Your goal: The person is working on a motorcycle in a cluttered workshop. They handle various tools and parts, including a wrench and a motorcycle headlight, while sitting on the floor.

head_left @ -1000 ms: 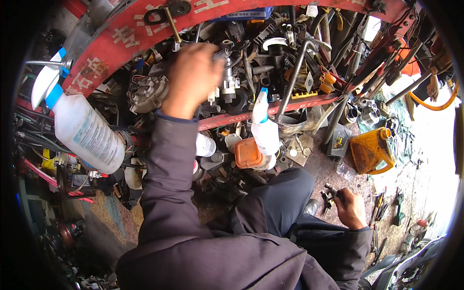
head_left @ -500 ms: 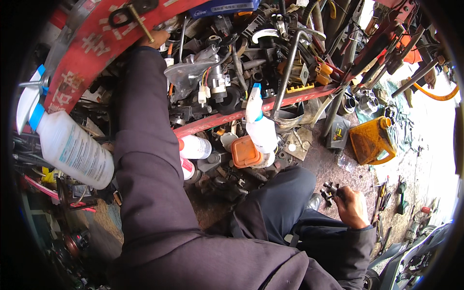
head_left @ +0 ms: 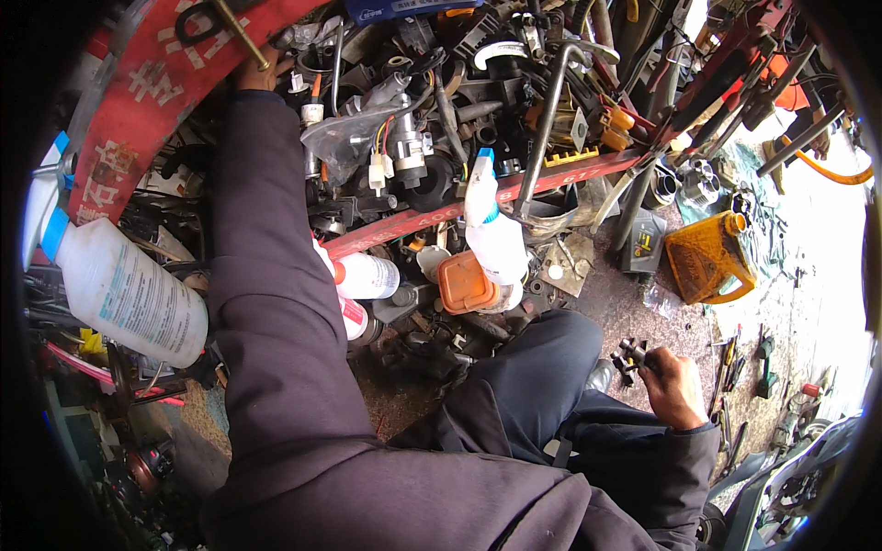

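My left arm stretches far forward over a red rack heaped with used parts. My left hand (head_left: 254, 77) is at the rack's far left, partly covered by the red panel (head_left: 119, 119) and a brass-coloured bolt (head_left: 241, 35); its fingers are mostly hidden. Near it lie a cylindrical part with wires and a white connector (head_left: 377, 172) and a piece of clear plastic (head_left: 344, 147). Low on the right, my right hand (head_left: 675, 390) is closed around a dark metal part with stubby projecting ends (head_left: 630, 358), above the floor beside my knee.
A white spray bottle (head_left: 133, 294) hangs at left; another spray bottle (head_left: 496, 243) stands at the rack's red front bar (head_left: 404, 227). Nearby are an orange-lidded tub (head_left: 467, 283) and a white bottle (head_left: 372, 275). A dirty yellow jug (head_left: 707, 262) and hand tools (head_left: 726, 376) sit on the right floor.
My left hand has shifted slightly left and farther behind the bolt and red panel. The right hand keeps its hold on the metal part, nearly still. The whole view has shifted a little.
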The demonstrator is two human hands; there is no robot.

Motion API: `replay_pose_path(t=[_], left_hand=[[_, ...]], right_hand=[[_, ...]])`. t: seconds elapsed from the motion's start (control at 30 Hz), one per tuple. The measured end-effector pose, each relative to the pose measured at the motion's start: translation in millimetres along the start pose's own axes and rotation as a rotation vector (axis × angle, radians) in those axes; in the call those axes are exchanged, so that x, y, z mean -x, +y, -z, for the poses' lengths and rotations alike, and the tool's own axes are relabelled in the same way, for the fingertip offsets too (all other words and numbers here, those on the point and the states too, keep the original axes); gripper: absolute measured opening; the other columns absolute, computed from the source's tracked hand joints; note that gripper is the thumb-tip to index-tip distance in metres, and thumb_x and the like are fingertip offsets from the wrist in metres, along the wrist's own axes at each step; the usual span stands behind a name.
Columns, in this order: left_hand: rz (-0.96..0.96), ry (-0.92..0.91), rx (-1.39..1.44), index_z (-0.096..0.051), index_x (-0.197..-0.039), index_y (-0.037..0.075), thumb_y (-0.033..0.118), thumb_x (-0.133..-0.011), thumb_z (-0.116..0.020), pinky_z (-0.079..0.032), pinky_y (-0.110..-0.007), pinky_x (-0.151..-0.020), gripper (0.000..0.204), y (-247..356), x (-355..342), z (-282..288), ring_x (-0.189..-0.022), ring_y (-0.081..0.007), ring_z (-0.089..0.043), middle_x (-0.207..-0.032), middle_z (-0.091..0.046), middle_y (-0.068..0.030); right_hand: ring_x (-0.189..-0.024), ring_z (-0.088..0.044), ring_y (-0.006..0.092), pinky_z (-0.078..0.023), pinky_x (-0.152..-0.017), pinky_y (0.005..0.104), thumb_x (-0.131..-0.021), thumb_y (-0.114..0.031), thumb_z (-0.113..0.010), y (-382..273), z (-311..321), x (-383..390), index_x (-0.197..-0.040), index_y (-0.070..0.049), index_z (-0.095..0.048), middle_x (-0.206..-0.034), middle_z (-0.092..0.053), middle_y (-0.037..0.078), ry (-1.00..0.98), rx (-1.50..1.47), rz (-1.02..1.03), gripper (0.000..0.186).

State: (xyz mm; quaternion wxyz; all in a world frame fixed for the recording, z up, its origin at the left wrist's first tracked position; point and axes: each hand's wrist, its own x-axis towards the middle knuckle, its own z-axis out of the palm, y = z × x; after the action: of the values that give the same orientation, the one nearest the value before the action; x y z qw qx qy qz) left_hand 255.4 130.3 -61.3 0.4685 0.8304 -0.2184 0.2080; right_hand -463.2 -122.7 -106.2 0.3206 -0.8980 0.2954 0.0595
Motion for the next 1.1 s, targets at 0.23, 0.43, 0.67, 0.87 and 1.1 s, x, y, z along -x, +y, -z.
replay_pose_path(t=[0.23, 0.43, 0.67, 0.87, 1.1], left_hand=[[0.314, -0.202, 0.361, -0.046, -0.137, 0.009, 0.026, -0.098, -0.058, -0.052, -0.047, -0.090, 0.045, 3, -14, 28, -0.114, -0.0251, -0.057, -0.124, -0.061, -0.0095], [0.268, -0.434, 0.274, -0.048, -0.132, 0.005, 0.025, -0.099, -0.056, -0.048, -0.055, -0.094, 0.040, 17, 1, 5, -0.115, -0.0256, -0.057, -0.122, -0.061, -0.0116], [0.360, -0.096, 1.015, -0.051, -0.126, -0.001, 0.025, -0.100, -0.050, -0.041, -0.061, -0.106, 0.037, 35, -17, 4, -0.127, -0.0403, -0.048, -0.128, -0.055, -0.0217], [-0.036, 0.028, -0.084, -0.053, -0.129, 0.005, 0.020, -0.093, -0.056, -0.040, -0.048, -0.107, 0.039, 23, -32, 18, -0.120, -0.0339, -0.054, -0.130, -0.056, -0.0153], [0.050, 0.126, -0.367, -0.054, -0.129, 0.006, 0.017, -0.091, -0.055, -0.041, -0.045, -0.105, 0.039, 33, -33, 19, -0.119, -0.0327, -0.055, -0.129, -0.057, -0.0149]], right_hand=[[-0.067, -0.063, 0.0394, -0.048, -0.061, 0.0431, -0.079, -0.007, -0.070, 4, 2, 2, -0.089, 0.001, -0.062, -0.072, -0.064, 0.022, 0.014, -0.010, 0.013, 0.015], [-0.065, -0.063, 0.0391, -0.047, -0.060, 0.0426, -0.079, -0.006, -0.069, 3, 2, 1, -0.089, 0.001, -0.062, -0.071, -0.063, 0.021, 0.036, -0.040, 0.031, 0.014], [-0.065, -0.063, 0.0396, -0.047, -0.059, 0.0428, -0.078, -0.004, -0.069, 4, 1, 3, -0.087, 0.002, -0.061, -0.071, -0.063, 0.022, 0.030, -0.024, 0.046, 0.014], [-0.066, -0.062, 0.0399, -0.047, -0.060, 0.0435, -0.077, -0.004, -0.069, 5, 0, 5, -0.088, 0.002, -0.061, -0.072, -0.063, 0.022, 0.052, -0.043, 0.051, 0.014], [-0.065, -0.062, 0.0395, -0.046, -0.059, 0.0435, -0.077, -0.004, -0.069, 4, 0, 5, -0.088, 0.001, -0.061, -0.070, -0.062, 0.021, 0.035, -0.022, 0.021, 0.014]])
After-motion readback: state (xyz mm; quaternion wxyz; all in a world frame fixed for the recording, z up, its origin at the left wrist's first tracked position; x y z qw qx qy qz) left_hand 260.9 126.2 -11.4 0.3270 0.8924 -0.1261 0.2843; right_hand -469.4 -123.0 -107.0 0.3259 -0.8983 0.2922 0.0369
